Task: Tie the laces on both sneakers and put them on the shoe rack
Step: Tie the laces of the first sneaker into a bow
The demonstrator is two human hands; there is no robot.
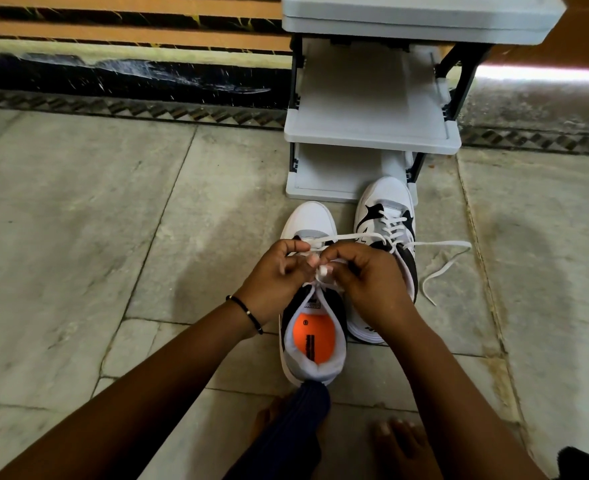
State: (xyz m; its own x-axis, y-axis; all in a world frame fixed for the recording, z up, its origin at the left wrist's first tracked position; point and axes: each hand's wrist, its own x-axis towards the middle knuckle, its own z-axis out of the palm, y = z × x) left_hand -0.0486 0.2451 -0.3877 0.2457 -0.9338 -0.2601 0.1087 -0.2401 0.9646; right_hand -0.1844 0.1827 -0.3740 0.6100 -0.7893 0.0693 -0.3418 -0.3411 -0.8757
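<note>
Two white, grey and black sneakers stand side by side on the stone floor, toes toward the rack. The near sneaker point(311, 223) shows an orange insole. Over its tongue, my left hand point(275, 275) and my right hand point(369, 275) each pinch part of its white lace point(341, 237), fingers meeting at a small knot. The far sneaker point(386, 209) lies to the right, partly behind my right hand. Its lace point(442, 261) trails loose across the floor to the right. The grey shoe rack point(372, 133) stands just beyond the toes, shelves bare.
A wall with a dark base and orange stripes runs along the back. My bare feet point(400, 441) and a dark trouser leg point(300, 420) sit at the bottom of the view, just behind the near sneaker's heel. Stone floor tiles spread left and right.
</note>
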